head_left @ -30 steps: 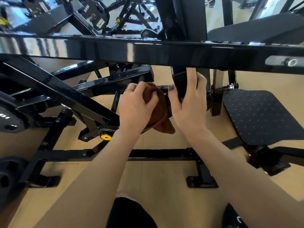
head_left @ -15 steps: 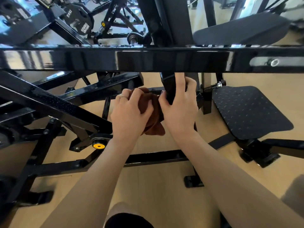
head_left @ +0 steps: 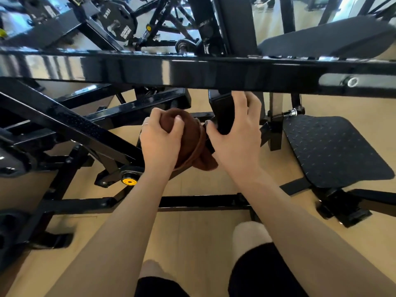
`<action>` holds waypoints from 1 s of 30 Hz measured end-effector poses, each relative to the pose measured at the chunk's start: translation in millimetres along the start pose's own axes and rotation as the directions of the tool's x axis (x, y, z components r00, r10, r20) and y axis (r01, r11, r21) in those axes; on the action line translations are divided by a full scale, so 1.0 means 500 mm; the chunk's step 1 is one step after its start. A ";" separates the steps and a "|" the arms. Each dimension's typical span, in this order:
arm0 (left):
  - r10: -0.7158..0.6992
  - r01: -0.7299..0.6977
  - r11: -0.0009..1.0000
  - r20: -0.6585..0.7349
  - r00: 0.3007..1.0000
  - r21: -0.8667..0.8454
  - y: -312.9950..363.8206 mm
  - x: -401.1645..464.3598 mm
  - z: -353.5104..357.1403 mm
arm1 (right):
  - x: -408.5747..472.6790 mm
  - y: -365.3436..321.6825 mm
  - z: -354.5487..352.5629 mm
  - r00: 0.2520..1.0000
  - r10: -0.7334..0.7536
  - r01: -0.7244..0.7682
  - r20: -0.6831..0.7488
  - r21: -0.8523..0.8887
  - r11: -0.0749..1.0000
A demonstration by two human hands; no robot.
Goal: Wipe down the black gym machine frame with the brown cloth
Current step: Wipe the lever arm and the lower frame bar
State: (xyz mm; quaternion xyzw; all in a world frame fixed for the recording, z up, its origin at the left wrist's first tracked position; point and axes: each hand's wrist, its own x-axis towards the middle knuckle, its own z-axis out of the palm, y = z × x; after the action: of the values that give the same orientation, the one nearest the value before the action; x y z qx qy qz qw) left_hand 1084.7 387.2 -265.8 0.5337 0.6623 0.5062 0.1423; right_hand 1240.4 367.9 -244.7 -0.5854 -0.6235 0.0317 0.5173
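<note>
Left hand: the left hand (head_left: 159, 142) has its fingers curled over the top of the brown cloth (head_left: 192, 140), thumb on the near side, so the cloth is bunched tight in its grasp.
Cloth: a wadded lump, mostly between the two hands, with a loose fold hanging out below the left palm; its far side lies against or just beside the black upright post (head_left: 222, 113) (the contact itself is hidden by the fingers).
Right hand: the right hand (head_left: 234, 139) wraps the upright post, fingers reaching up its right face towards the crossbar and the thumb tip set on the post's left edge, next to the cloth.
Grip width: both hands are closed round what they hold, neither one spread flat.
Frame: the black gym machine frame (head_left: 192, 71) shows as a glossy horizontal crossbar across the upper view, with the held post dropping from its underside.
Other frame parts: a diagonal bar (head_left: 70, 125) runs down to a pivot with a yellow cap (head_left: 129, 181), left of the left wrist.
Right side: a textured black footplate (head_left: 330, 151) sits beside the post, well clear of the hands.
Floor: light wooden floor (head_left: 192, 232) beneath, with the person's knees at the bottom edge.
</note>
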 end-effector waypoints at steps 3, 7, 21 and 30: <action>-0.079 0.078 0.994 -0.001 0.997 -0.080 0.010 -0.001 -0.004 | 0.028 0.001 -0.002 0.983 0.182 -0.177 -0.006 0.192 0.965; -0.301 0.293 0.923 0.006 0.954 -0.250 0.018 0.001 -0.010 | 0.031 -0.008 0.004 0.959 0.282 -0.284 0.038 0.179 0.942; -0.641 0.635 0.628 0.164 0.750 -0.450 -0.010 -0.017 -0.026 | 0.023 -0.011 0.016 0.957 0.286 -0.275 -0.049 0.159 0.948; -0.099 0.088 0.988 -0.083 0.992 -0.129 0.002 -0.039 0.004 | 0.020 -0.012 0.020 0.967 0.227 -0.204 -0.117 0.181 0.962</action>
State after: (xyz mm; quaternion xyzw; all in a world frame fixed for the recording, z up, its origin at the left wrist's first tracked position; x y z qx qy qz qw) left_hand 1094.2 371.8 -272.5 0.4690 0.6593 0.5628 0.1692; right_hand 1231.3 379.3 -239.4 -0.6049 -0.5142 0.1001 0.5997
